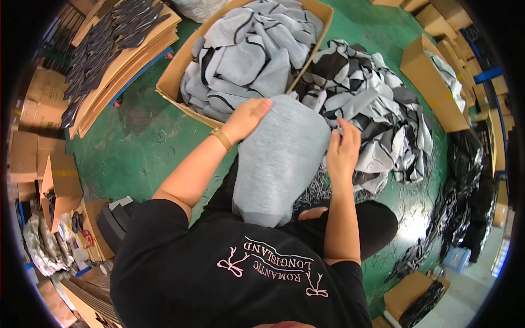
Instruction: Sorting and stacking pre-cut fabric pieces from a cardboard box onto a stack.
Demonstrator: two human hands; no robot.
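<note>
The left hand is closed over the top edge of a grey fabric piece, fingers curled down on the cloth and the thumb tucked behind it; a gold-coloured watch band sits on that wrist. The right hand grips the same piece along its right edge, fingers pinched narrow on the cloth. Between the two hands the grey fabric hangs in front of the person, its lower end draping onto the lap (the legs are in black, and one knee shows through).

Just beyond the left hand stands an open cardboard box filled with grey fabric pieces edged in black. Just behind the right hand, a loose heap of grey, white and black pieces lies on the green floor, touching the box's side. Further right, a second cardboard box holds a few pale pieces, and dark bundles lie along the right rim of the view.

To the upper left, flattened cardboard sheets are stacked with dark shaped pieces laid on top. More cardboard boxes crowd the left edge, with clutter near the lower left that is too small to tell.
</note>
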